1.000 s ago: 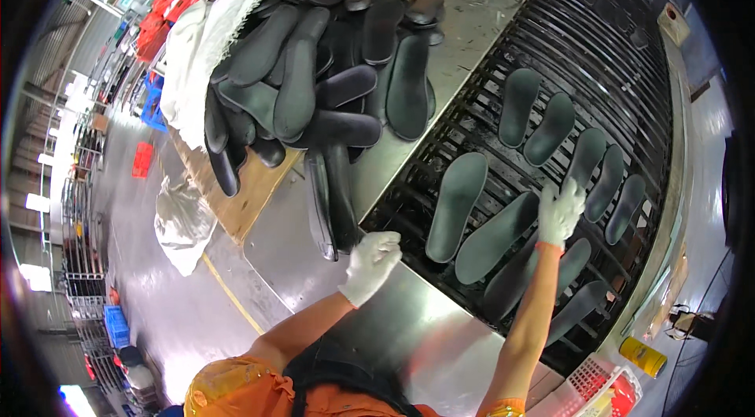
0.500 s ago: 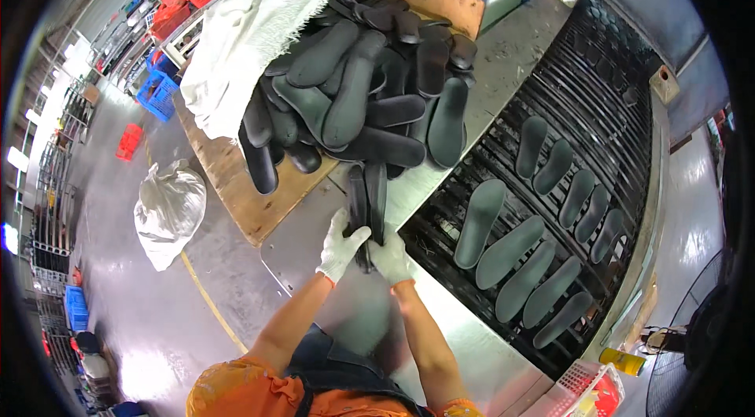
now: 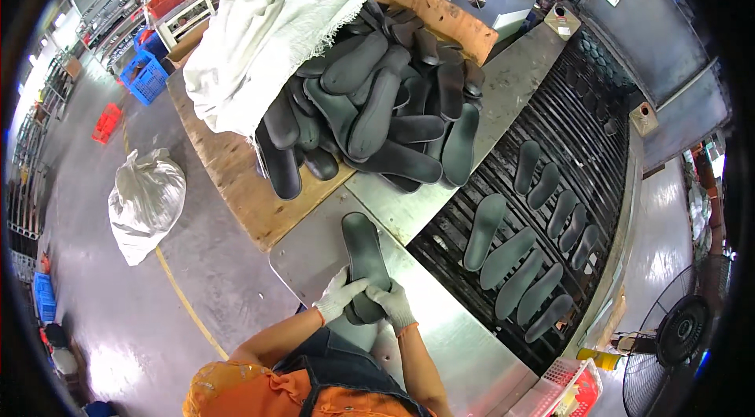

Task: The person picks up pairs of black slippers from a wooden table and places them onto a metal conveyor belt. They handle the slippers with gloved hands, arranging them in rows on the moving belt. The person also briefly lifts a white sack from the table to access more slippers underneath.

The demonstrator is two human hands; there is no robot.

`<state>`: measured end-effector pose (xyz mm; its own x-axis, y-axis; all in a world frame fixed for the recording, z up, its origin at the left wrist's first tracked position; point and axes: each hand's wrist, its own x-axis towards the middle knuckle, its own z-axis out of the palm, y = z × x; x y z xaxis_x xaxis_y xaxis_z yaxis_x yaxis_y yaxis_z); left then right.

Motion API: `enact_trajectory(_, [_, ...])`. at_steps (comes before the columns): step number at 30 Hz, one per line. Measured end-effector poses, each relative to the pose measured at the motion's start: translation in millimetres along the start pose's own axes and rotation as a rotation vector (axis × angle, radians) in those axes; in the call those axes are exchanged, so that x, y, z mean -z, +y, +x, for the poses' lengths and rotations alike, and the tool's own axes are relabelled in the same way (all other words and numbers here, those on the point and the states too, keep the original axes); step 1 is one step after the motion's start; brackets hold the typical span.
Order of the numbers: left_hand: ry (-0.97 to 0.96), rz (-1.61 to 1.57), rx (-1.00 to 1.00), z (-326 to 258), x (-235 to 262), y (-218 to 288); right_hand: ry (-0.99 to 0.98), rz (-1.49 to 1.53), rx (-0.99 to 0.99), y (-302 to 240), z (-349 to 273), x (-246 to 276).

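Head view: the left hand and right hand (both gloved) grasp the near end of a dark insole, held above the steel table. A second insole appears layered beneath, though the hands partly hide it. An insole heap lies beyond, part-covered by white cloth. Other insoles rest in rows on the slatted rack to the right.

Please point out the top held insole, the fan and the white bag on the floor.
Top held insole (image 3: pixel 366 254): head view, middle of its visible face.
Fan (image 3: pixel 683 330): head view, on its hub.
White bag (image 3: pixel 148 201): head view, middle of its side.
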<state>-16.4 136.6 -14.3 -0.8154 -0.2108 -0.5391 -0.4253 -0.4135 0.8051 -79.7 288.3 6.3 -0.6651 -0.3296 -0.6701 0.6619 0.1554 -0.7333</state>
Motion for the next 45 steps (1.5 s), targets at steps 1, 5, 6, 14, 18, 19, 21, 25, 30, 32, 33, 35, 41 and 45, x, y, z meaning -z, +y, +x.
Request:
enact_trajectory(1, [-0.017, 0.231, -0.006, -1.6, 1.8, 18.2, -0.09, 0.125, -0.065, 0.0, 2.5, 0.9])
enact_trajectory(5, [0.065, 0.78, -0.17, 30.2, 14.6, 84.9, 0.008, 0.17, 0.012, 15.4, 0.1, 14.7])
enact_trajectory(6, [0.18, 0.743, -0.35, 61.7, 33.1, 74.0, -0.015, 0.216, 0.036, 20.0, -0.5, 11.8])
enact_trajectory(14, [0.505, 0.796, -0.545, 209.1, -1.6, 211.2, 0.138, 0.527, 0.142, 21.6, -19.9, 17.0])
enact_trajectory(18, [0.361, 0.81, -0.488, 225.0, -1.6, 209.3, 0.175, 0.635, 0.194, 21.7, -18.0, 14.4])
enact_trajectory(19, [0.393, 0.851, -0.573, 215.5, -6.6, 197.9, 0.185, 0.666, 0.203, 16.9, -19.1, 14.3])
enact_trajectory(21, [0.352, 0.848, -0.713, 183.2, -13.0, 175.1, 0.189, 0.719, 0.232, 9.5, -16.3, 17.2])
enact_trajectory(25, [0.219, 1.093, -0.662, 119.9, 10.7, 111.6, 0.065, 0.837, 0.314, -15.9, 0.5, 6.1])
enact_trajectory(30, [-0.092, 1.161, -0.412, 48.5, 16.8, 98.3, 0.048, 0.857, 0.264, -15.1, 26.2, 1.1])
enact_trajectory(32, [-0.165, 1.176, -0.385, 42.2, 22.2, 95.0, 0.095, 0.836, 0.217, -15.3, 33.0, -5.5])
enact_trajectory(33, [-0.173, 1.166, -0.395, 43.1, 24.4, 91.5, 0.106, 0.829, 0.212, -14.8, 36.4, -7.6])
enact_trajectory(35, [-0.11, 1.158, -0.434, 50.3, 29.0, 82.9, 0.132, 0.817, 0.202, -13.1, 43.1, -11.0])
enact_trajectory(41, [0.042, 0.921, -0.4, 91.5, 32.0, 77.8, 0.203, 0.822, 0.269, -22.9, 63.3, -19.7])
enact_trajectory(45, [-0.127, 0.686, -0.232, 104.9, 32.8, 73.2, 0.258, 0.786, 0.335, -27.9, 67.6, -24.0])
